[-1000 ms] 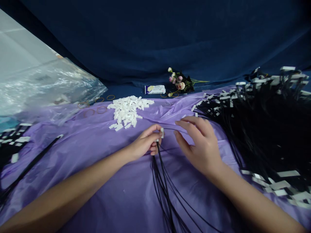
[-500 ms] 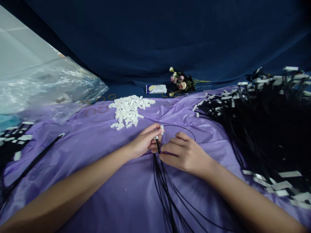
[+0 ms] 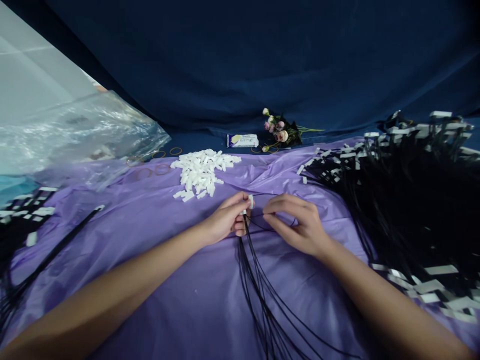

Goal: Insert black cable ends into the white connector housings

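Note:
My left hand (image 3: 225, 220) is closed at the middle of the purple sheet, with a small white rectangular piece (image 3: 251, 201) between thumb and fingers. Another white end shows just below it, where a bundle of thin black cords (image 3: 258, 295) hangs down toward me. To the right, my right hand (image 3: 302, 220) pinches a thin black cord (image 3: 257, 216) between thumb and fingertips. That cord runs over to the left hand, and a loop of cord curves behind the right fingers. How the cord meets the white piece is too small to tell.
A heap of small white pieces (image 3: 202, 172) lies beyond my left hand. Black cords with white ends are piled at right (image 3: 405, 200) and left (image 3: 48, 257). Behind are a white-and-blue packet (image 3: 243, 141), artificial flowers (image 3: 281, 134), rubber bands (image 3: 175, 151) and clear plastic (image 3: 86, 130).
My right hand has moved right and slightly up from the cords below the left hand, drawing a thin cord out. The left hand keeps its hold on the white piece.

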{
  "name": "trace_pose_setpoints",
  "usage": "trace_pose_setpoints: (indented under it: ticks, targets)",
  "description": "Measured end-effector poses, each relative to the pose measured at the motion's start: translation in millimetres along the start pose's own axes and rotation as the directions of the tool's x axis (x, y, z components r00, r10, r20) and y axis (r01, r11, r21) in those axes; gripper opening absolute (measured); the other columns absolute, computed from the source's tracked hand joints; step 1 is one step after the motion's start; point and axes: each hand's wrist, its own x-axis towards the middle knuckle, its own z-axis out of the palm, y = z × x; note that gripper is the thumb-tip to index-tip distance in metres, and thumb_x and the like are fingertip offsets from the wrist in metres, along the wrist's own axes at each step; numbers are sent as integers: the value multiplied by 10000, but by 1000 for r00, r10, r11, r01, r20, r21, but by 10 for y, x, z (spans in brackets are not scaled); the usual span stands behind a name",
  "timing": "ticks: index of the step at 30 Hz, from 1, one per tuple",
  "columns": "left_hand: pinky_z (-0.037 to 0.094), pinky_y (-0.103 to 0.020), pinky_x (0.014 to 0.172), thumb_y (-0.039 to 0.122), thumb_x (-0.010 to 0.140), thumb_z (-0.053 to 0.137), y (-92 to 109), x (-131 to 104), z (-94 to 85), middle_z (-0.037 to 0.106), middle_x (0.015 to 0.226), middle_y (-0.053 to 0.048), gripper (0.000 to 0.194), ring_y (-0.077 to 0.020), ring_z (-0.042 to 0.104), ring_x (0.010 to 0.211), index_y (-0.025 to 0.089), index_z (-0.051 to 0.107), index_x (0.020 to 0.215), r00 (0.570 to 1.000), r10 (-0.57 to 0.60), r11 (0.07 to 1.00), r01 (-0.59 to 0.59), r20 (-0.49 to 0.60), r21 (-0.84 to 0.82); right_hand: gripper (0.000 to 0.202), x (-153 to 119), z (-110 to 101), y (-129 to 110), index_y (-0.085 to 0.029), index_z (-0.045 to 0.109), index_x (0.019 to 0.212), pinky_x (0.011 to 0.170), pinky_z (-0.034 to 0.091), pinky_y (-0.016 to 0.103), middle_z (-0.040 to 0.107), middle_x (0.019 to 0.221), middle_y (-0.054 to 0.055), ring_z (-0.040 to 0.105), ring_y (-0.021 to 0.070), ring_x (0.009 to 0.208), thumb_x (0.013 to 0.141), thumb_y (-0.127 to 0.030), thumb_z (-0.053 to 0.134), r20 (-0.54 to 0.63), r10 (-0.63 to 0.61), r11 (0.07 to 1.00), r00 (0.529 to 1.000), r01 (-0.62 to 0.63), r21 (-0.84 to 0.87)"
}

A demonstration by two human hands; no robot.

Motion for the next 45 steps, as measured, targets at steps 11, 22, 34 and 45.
trace_pose_setpoints:
  ticks: [11,22,34,45]
  targets:
    - [268,-151,376,281,853,535,0,-2,8,344,606,67,152,-21,247,420,206,408,815,1000,10,1000,-10,12,7,153,155,-128,-49,-186,627,740,734,535,244,631,802,-9,616,93,742,753,-300,727,-279,776,460,565,-205,864]
    - [248,-154,377,309,850,551,11,-10,13,361,605,68,160,-25,265,412,221,418,853,1000,18,999,-18,15,26,83,161,-415,-172,-213,649,814,352,266,156,400,502,-91,290,30,381,763,-267,689,-305,806,485,508,-269,832]
    - [265,-147,371,359,849,574,-7,-3,0,374,565,85,195,-24,270,385,242,428,906,998,41,998,-43,38,49,251,-11,-73,-185,-140,664,674,442,279,216,497,516,-15,377,78,466,773,-371,659,-192,635,767,748,-641,37]
    - [270,-150,371,372,850,574,-22,-2,-6,395,583,76,191,-21,287,388,229,460,906,998,54,995,-57,40,84,252,-34,-27,-134,-143,680,702,449,281,208,506,516,-13,376,79,472,791,-375,633,-148,617,779,773,-627,-31]
